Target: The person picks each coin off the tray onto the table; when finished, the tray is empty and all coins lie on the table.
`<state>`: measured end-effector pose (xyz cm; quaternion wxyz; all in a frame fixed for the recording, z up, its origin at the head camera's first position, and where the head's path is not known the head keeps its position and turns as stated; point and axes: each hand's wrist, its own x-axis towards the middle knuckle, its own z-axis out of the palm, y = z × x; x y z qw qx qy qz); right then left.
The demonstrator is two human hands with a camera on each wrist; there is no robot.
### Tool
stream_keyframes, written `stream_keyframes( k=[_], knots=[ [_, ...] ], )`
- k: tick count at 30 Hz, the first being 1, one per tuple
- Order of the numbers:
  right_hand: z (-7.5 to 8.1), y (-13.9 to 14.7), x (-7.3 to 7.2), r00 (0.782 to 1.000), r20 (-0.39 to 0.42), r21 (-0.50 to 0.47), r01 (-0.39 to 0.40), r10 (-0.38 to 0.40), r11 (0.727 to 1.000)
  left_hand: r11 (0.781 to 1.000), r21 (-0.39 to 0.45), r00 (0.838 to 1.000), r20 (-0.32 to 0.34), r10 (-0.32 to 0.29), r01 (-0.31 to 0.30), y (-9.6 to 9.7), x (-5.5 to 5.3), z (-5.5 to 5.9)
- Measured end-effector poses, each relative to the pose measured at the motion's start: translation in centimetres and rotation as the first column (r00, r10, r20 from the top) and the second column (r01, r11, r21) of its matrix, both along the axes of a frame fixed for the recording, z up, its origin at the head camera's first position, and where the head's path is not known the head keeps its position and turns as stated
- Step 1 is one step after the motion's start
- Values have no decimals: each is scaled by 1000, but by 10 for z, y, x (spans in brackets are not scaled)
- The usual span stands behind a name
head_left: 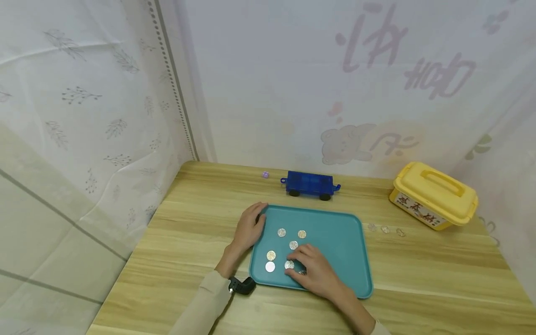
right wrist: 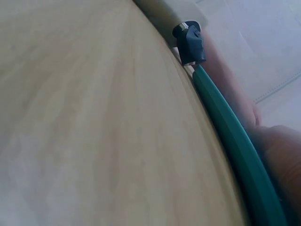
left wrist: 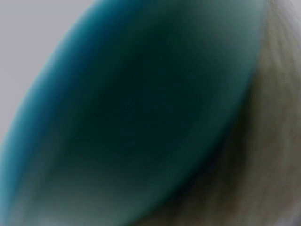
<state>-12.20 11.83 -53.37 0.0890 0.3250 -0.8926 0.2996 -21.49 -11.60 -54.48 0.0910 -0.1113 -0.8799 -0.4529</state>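
A teal tray (head_left: 335,242) lies on the wooden table with several silver and gold coins on it. My left hand (head_left: 248,228) rests along the tray's left rim, fingers fairly straight. Over the tray's front part, my right hand (head_left: 314,272) has thumb and forefinger at opposite edges of a silver coin (head_left: 289,264). Partly hidden under that hand is a darker coin (head_left: 302,272). To the left lie a gold coin (head_left: 271,255) and a pale blank-faced disc (head_left: 270,266); farther back are a silver coin (head_left: 282,232) and a gold one (head_left: 302,234).
Behind the tray stands a blue toy wagon (head_left: 310,184) with black wheels, near a small purple piece (head_left: 265,174). A yellow lidded box (head_left: 435,193) is at the back right. Three small shiny discs (head_left: 385,229) lie right of the tray. Patterned cloth hangs behind the table.
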Motion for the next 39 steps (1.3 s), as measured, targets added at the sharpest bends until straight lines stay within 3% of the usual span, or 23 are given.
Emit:
stream_keyframes(
  k=[4, 9, 13, 17, 22, 26, 29, 34, 36, 39],
  knots=[
    [4, -2, -1, 997, 81, 13, 3, -4, 1000, 1000, -2, 1000, -5, -2, 2, -1, 0, 1],
    [11, -3, -4, 974, 225, 30, 4, -11, 1000, 1000, -4, 1000, -8, 0, 0, -1, 0, 0],
    [14, -2, -5, 965, 260, 35, -11, 2, 999, 1000, -8, 1000, -1, -3, 3, 0, 0, -1],
    [13, -5, -6, 976, 219, 46, -35, 24, 998, 1000, 0, 1000, 3, 13, -13, 0, 1, -2],
    [10, -7, -5, 996, 64, 84, -65, 59, 994, 1000, 5, 1000, 16, 17, -17, 0, 1, -1],
    [7, -7, -4, 996, -35, 118, -77, 82, 990, 1000, -7, 1000, 21, 18, -18, 1, 0, -2],
    [6, -5, -4, 994, -35, 118, -101, 105, 988, 1000, -12, 999, 27, 19, -18, 1, 0, -3],
    [11, -1, -5, 989, 33, 121, -147, 144, 982, 1000, -11, 999, 41, 20, -20, 1, -1, -3],
    [11, -1, -6, 988, 11, 120, -154, 154, 981, 1000, -11, 999, 41, 20, -20, 1, -1, -3],
    [7, -4, -6, 984, -84, 121, -148, 159, 981, 1000, -8, 999, 36, 21, -21, 1, -1, -3]
  ],
)
